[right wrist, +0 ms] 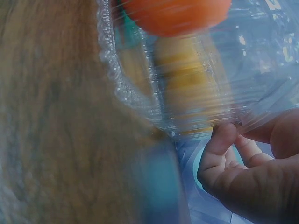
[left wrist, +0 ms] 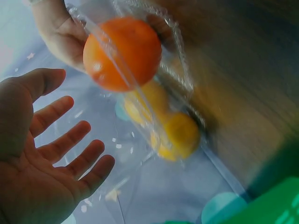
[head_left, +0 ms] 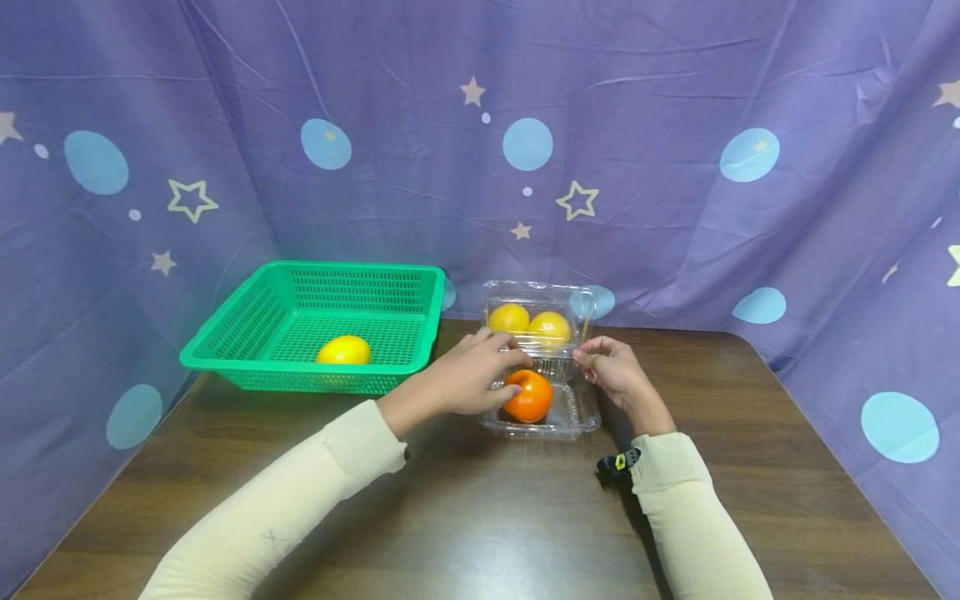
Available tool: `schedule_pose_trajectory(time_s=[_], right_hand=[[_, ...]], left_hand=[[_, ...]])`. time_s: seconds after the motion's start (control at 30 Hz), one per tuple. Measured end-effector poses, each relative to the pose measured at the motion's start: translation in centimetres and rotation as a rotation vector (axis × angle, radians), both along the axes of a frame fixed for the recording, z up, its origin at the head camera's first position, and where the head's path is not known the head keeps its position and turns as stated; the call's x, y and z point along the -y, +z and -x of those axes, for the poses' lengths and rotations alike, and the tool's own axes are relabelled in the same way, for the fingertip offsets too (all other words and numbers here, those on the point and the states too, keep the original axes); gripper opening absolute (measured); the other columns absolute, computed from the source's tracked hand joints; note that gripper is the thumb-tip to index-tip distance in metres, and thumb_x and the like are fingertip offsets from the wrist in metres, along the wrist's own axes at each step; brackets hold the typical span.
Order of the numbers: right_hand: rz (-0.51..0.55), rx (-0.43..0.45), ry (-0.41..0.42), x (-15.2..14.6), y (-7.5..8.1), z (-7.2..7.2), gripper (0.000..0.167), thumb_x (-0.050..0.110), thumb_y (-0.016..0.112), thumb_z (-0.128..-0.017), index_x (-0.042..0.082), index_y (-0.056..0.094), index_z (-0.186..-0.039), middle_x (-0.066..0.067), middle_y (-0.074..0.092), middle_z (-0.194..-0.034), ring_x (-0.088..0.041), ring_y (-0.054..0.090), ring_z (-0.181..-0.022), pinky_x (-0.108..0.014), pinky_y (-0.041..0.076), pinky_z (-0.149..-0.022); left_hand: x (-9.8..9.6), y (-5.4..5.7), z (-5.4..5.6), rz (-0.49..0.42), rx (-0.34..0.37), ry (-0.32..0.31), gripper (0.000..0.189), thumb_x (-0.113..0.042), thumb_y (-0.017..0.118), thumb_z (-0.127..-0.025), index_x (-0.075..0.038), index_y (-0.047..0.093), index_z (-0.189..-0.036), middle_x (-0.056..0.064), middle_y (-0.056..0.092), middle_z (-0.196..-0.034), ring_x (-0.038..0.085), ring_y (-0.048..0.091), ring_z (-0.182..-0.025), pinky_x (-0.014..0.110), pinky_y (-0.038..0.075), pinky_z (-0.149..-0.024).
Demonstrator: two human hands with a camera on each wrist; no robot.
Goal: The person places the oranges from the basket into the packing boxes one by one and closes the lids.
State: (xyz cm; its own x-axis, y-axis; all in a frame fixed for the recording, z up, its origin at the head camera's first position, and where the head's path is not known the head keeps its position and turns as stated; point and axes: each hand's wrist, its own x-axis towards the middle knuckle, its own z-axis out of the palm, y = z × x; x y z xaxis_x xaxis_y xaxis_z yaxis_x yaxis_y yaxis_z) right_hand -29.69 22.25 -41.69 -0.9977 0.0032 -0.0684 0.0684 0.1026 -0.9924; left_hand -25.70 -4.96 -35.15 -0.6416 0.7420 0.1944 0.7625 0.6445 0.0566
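Note:
A clear plastic clamshell box stands on the table, its two halves apart. In the near half sits a round orange fruit. Two yellow fruits show through the plastic of the far half; whether they lie in it or behind it, I cannot tell. My left hand hovers over the box's left side, beside the orange fruit. Its fingers are spread and hold nothing in the left wrist view. With thumb and forefinger, my right hand pinches the plastic edge at the right, where the halves meet.
A green plastic basket stands at the back left, with one yellow fruit in it. The brown wooden table runs back to a purple curtain. A black strap hangs at my right wrist.

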Motion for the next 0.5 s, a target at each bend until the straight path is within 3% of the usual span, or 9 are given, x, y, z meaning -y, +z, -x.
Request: schedule_pose_trajectory(time_s=[0.5], right_hand=[[0.038, -0.007, -0.003, 0.0, -0.2, -0.1, 0.006, 0.0, 0.062, -0.099, -0.001, 0.057, -0.101, -0.003, 0.064, -0.083, -0.01, 0.055, -0.069, -0.02, 0.047, -0.058]], left_hand=[[5.7, 2.0, 0.5, -0.11, -0.055, 0.066, 0.038, -0.03, 0.071, -0.096, -0.015, 0.067, -0.131, 0.007, 0.061, -0.127, 0.026, 0.051, -0.106, 0.044, 0.046, -0.091]])
